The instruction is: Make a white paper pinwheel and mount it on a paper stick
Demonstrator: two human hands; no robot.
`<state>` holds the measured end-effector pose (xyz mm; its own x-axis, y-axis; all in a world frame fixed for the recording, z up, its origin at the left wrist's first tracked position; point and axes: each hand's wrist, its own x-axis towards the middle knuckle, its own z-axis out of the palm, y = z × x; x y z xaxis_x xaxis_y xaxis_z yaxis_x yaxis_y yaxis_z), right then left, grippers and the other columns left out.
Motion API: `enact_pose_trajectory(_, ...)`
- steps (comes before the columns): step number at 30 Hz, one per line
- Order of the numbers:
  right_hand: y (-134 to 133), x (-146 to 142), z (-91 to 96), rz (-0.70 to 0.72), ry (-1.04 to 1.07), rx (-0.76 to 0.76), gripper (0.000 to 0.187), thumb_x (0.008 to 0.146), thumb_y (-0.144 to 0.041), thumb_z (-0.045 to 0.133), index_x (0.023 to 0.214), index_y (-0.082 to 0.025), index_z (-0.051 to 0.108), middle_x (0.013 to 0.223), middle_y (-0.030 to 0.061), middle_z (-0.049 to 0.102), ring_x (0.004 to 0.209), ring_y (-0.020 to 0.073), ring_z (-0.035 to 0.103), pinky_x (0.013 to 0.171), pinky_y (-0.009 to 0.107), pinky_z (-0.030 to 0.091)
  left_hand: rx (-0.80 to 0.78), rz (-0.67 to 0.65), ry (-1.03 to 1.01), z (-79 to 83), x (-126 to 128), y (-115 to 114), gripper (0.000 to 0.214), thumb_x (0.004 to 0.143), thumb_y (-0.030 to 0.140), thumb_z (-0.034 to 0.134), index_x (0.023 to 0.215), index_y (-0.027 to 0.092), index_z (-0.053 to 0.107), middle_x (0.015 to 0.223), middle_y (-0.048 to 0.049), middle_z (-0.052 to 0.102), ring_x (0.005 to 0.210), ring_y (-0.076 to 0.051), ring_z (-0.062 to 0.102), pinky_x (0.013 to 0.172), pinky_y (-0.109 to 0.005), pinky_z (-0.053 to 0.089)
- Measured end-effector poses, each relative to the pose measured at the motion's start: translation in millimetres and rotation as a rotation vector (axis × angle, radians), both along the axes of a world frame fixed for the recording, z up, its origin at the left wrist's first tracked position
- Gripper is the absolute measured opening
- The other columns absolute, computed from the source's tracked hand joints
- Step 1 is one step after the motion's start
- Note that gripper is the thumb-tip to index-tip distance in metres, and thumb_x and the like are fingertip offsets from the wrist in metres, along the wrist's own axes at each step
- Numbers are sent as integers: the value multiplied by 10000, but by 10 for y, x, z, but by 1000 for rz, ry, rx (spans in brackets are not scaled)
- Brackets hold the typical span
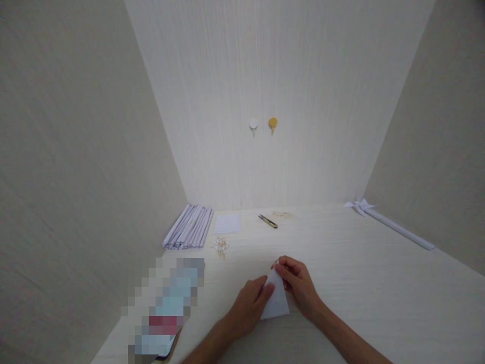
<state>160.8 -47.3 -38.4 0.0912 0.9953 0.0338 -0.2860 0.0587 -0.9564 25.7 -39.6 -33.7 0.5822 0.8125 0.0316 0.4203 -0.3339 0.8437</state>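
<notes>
Both of my hands hold a small white folded paper (pixel 276 303) low over the pale wooden table (pixel 341 283). My left hand (pixel 250 303) pinches the paper's left edge near its top. My right hand (pixel 299 285) has its fingers curled round the upper right corner. The paper looks like a folded triangle or square, and its lower part rests on the table.
A bundle of rolled white paper sticks (pixel 189 226) lies at the back left, a white paper square (pixel 227 223) beside it, small pins (pixel 221 246) in front. Thread snips (pixel 268 221) lie further back. A paper pinwheel on a stick (pixel 364 207) rests at right. Two wall hooks (pixel 263 124).
</notes>
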Motion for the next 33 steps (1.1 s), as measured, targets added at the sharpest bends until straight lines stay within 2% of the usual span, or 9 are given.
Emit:
enact_pose_trajectory(10,-13,-33,41,-59,-118,-7,287,589,-427,594,528,-156,521,379,-76,335,345,47,265,341,189,171,-42,-22,-15,-11,8,4,443,767,476,260,785,137,547,673,-21,536,580,-123,424,532,-224,325)
enact_pose_trajectory(14,5,-10,15,-85,-116,4,276,608,-411,586,537,-152,521,398,-71,349,357,50,281,341,188,183,-50,-25,-58,-18,3,19,382,752,449,331,813,139,546,674,-13,527,596,-118,430,532,-218,335)
enact_pose_trajectory(16,30,28,-10,-141,-103,10,275,621,-406,577,537,-152,513,404,-70,347,359,51,281,339,186,181,-71,-26,-112,-31,-8,41,341,725,419,410,891,147,532,688,-7,530,573,-105,430,510,-209,337)
enact_pose_trajectory(19,71,101,-41,-276,-57,12,270,640,-394,568,536,-157,495,411,-72,340,362,50,272,339,183,175,-147,-12,-207,-62,-30,96,397,676,357,503,1015,150,483,731,-13,536,479,-70,406,438,-196,327)
enact_pose_trajectory(21,91,137,-52,-344,-17,0,263,644,-384,570,536,-160,486,416,-73,343,368,50,281,343,179,180,-196,43,-271,-75,-43,143,418,654,334,524,1015,128,484,709,-16,532,431,-57,395,394,-193,319)
enact_pose_trajectory(23,101,151,-54,-368,20,-13,261,642,-376,577,531,-161,477,413,-74,348,372,50,294,348,173,191,-214,112,-346,-72,-54,191,398,635,325,535,960,96,514,588,6,508,414,-62,398,389,-195,327)
enact_pose_trajectory(25,106,145,-51,-347,52,-12,264,637,-373,583,529,-158,474,406,-75,357,368,45,298,346,168,196,-215,184,-435,-52,-66,234,382,611,333,552,901,86,532,512,27,476,406,-66,394,382,-193,321)
enact_pose_trajectory(29,104,112,-38,-233,88,-17,260,613,-370,603,553,-147,483,398,-78,375,346,31,296,328,158,188,-182,297,-561,-5,-107,291,283,624,387,533,714,118,537,505,42,444,391,-50,346,354,-179,272)
enact_pose_trajectory(33,86,86,-43,-57,4,-57,261,592,-364,615,568,-141,479,411,-74,408,341,28,331,320,149,214,-102,400,-601,3,-155,326,309,665,392,503,497,149,413,462,69,333,414,-45,322,387,-170,269)
